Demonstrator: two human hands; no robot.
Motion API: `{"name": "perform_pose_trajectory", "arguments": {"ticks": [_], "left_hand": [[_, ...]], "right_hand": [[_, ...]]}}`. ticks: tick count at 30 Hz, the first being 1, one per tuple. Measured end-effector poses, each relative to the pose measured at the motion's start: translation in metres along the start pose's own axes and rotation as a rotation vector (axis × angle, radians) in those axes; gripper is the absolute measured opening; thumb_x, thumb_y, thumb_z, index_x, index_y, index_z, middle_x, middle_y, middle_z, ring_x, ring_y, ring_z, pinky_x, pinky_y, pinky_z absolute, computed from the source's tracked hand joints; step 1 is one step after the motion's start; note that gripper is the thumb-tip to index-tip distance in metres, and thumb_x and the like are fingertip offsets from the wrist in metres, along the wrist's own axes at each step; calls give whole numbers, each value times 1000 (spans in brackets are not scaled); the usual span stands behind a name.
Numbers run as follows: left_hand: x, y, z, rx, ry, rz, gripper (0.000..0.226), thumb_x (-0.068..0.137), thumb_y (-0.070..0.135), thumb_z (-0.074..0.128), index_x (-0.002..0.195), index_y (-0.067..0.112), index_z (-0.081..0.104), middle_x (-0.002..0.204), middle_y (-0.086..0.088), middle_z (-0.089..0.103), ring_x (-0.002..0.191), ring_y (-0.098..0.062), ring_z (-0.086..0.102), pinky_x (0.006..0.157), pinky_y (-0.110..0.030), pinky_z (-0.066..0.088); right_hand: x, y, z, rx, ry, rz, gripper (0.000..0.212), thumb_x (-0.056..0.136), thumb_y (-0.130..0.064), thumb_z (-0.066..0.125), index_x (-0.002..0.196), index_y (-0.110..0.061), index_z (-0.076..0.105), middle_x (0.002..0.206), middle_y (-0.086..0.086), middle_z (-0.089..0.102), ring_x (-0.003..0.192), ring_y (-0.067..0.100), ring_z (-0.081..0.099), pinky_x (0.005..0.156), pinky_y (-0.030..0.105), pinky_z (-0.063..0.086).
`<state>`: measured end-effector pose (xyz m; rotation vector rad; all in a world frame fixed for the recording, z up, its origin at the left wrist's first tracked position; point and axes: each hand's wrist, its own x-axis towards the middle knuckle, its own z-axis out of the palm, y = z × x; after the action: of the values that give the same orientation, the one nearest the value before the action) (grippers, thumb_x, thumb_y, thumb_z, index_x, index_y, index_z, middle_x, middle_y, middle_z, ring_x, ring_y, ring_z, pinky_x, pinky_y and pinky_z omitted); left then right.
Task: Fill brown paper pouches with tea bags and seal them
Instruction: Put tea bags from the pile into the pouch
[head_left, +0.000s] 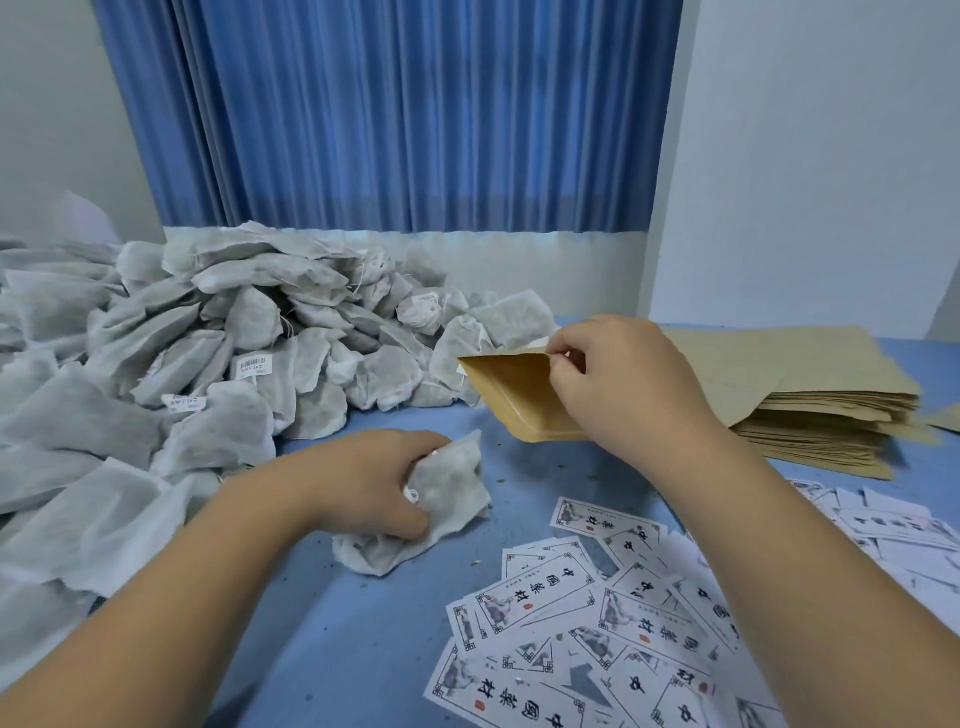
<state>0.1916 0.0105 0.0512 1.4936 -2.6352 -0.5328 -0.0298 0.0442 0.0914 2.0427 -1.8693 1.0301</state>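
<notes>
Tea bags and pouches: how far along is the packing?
Done: no filled or sealed pouch shows. In hand: the left grip holds bunched tea bags; the right grip pinches a brown pouch at its mouth. Left: the big tea bag pile, the stack of flat pouches, loose labels.

Only two hands and two forearms of the person show. The left hand (363, 480) and the right hand (623, 389) are bare, rounded and fleshy, with short, plump fingers (563, 344) and smooth knuckles. The left forearm (171, 587) and the right forearm (810, 571) are uncovered along the whole length in view. Both are smooth and broaden steadily toward the picture's lower edge. The fingernails are too small to describe.
</notes>
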Motion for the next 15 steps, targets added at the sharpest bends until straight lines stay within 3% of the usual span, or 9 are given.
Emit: {"name": "perform_pose_trajectory", "arguments": {"ticks": [4,9,12,15], "left_hand": [[-6,9,-6,-103,165,96,53,74,23,65,106,54,38,77,41,55,67,14,54,54,-8,39],[-5,20,-4,-461,507,269,49,71,22,69,112,40,50,99,17,64,88,1,61,72,-14,46],[2,31,7,-293,639,326,46,75,27,72,115,40,55,107,15,53,103,9,49,88,-6,33],[7,41,16,-248,657,334,41,82,22,70,120,36,60,103,11,51,96,11,47,82,-2,30]], "right_hand": [[0,1,-4,-124,49,2,25,87,-22,47,85,-26,72,81,-2,56,74,22,51,51,25,33],[-1,-3,-7,-162,33,-23,25,89,-23,45,79,-24,68,78,-1,48,73,22,51,50,26,30],[-3,-8,-7,-177,38,-26,24,86,-20,47,66,-19,59,68,0,45,62,21,45,46,27,27],[-3,-12,-7,-202,5,-45,23,87,-20,47,65,-18,54,65,-2,41,61,20,41,46,28,22]]}}
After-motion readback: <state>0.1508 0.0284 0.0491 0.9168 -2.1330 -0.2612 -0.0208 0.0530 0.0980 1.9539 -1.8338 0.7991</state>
